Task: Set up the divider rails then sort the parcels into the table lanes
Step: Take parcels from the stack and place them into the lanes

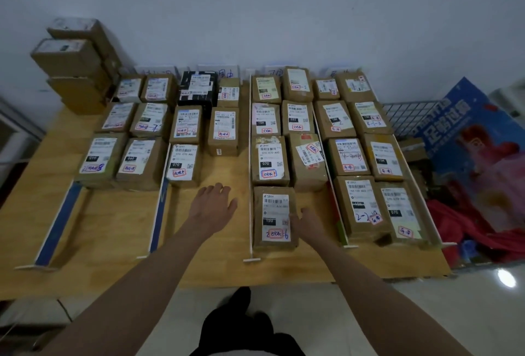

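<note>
Two bare forearms reach over a pale wooden table [213,264]. Fingers of the left hand [213,205] are spread flat, holding nothing, in an open lane. At right, the right hand [305,222] rests against a brown cardboard parcel [274,218] beside a white divider rail [250,173]. Labelled brown parcels [184,165] fill lanes beyond.

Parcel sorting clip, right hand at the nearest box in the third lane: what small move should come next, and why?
Probably slide the nearest parcel forward until it meets the parcel ahead. The right hand rests against its right side, a strip of bare table separates the two boxes, and the other rows sit packed close. The left hand hovers open, holding nothing.
</note>
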Demonstrator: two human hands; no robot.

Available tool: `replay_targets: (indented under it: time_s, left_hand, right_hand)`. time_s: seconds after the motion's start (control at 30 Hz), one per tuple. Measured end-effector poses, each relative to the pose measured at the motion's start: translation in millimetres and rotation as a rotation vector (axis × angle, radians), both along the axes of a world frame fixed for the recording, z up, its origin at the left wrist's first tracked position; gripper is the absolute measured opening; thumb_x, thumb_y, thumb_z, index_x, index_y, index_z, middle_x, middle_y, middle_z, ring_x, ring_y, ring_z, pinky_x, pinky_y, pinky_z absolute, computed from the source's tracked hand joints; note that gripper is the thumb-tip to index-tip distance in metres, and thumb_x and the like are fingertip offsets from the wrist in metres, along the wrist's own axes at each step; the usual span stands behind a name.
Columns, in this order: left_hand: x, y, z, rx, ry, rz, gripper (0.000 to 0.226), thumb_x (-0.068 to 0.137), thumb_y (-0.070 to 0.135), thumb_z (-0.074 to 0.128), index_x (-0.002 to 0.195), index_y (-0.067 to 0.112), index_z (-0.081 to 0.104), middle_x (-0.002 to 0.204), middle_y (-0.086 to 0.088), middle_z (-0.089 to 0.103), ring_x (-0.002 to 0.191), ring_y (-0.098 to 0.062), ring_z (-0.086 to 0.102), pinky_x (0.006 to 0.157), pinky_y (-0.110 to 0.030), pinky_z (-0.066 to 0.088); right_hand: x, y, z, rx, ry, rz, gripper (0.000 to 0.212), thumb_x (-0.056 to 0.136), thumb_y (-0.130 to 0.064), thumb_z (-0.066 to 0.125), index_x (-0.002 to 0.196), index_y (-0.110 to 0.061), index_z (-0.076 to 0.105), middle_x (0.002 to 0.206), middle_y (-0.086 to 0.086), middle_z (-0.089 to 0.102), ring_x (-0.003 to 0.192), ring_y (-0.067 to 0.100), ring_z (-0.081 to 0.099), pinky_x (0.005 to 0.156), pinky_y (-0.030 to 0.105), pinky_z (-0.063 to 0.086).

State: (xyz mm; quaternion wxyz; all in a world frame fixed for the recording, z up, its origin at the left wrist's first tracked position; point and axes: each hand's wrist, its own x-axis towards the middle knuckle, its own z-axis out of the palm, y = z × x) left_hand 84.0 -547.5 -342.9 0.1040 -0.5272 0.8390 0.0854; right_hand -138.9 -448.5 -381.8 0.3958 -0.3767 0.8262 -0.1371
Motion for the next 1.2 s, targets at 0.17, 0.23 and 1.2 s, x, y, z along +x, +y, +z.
replay_targets:
  time_s: [0.17,0.23,1.2]
  left_hand:
    - [9.0,-18.2,41.7,-0.029,0.05,0.039,0.05,0.103,0.045,0.032,0.142,0.017,0.044,0.142,-0.006,0.049,0.13,-0.027,0.047,0.111,-0.043,0.034]
    - [17.4,-25.3,60.3,-0.089,0.063,0.049,0.046,0.102,0.043,0.034,0.137,0.016,0.047,0.138,-0.007,0.052,0.126,-0.028,0.05,0.109,-0.043,0.036]
    - [407.6,-90.0,125.8,-0.298,0.125,0.357,0.053,0.102,0.045,0.036,0.146,0.017,0.038,0.148,-0.005,0.044,0.133,-0.026,0.045,0.11,-0.041,0.034]
  right_hand:
    - [-2.9,-40.5,66.6,-0.28,0.291,0.172,0.036,0.101,-0.033,0.046,0.13,-0.012,0.049,0.125,0.009,0.057,0.114,0.026,0.058,0.093,0.042,0.052]
    - [3.0,-56.3,92.8,-0.367,0.43,0.251,0.044,0.101,-0.035,0.042,0.139,-0.013,0.045,0.137,0.008,0.05,0.126,0.028,0.048,0.103,0.047,0.044]
    - [375.5,-178.2,163.8,-0.572,0.435,0.516,0.05,0.101,-0.036,0.041,0.146,-0.015,0.035,0.151,0.007,0.037,0.141,0.026,0.032,0.116,0.043,0.03]
